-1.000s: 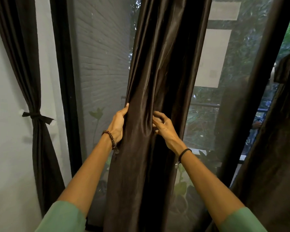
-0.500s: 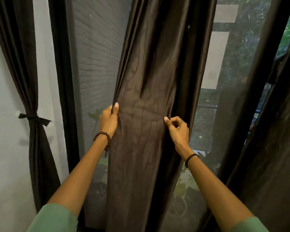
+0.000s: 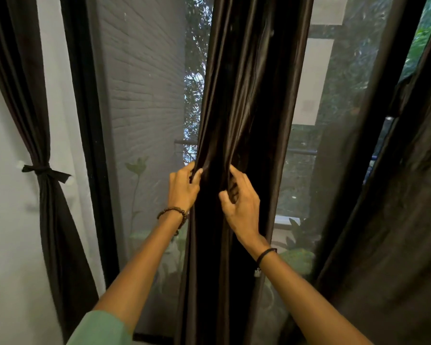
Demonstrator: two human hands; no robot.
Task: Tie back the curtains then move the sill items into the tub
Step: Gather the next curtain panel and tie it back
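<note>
The middle curtain [image 3: 246,95] hangs in front of the window glass [image 3: 147,95], its dark, glossy cloth bunched into narrow upright folds at mid-height. The left grip [image 3: 183,189] is clenched on the curtain's left edge, with the thumb in front and the fingers curled round behind the cloth. Just beside it, the right grip [image 3: 241,202] grasps folds nearer the middle, its fingers hooked into the fabric. Both sit at about the same height, with a gathered band of curtain between them. A beaded bracelet [image 3: 174,211] circles the left wrist and a black band [image 3: 265,253] the right. Far left, another curtain [image 3: 42,120] against the wall is cinched by a knotted tie [image 3: 45,170]. A third curtain [image 3: 396,220] hangs loose at the right.
</note>
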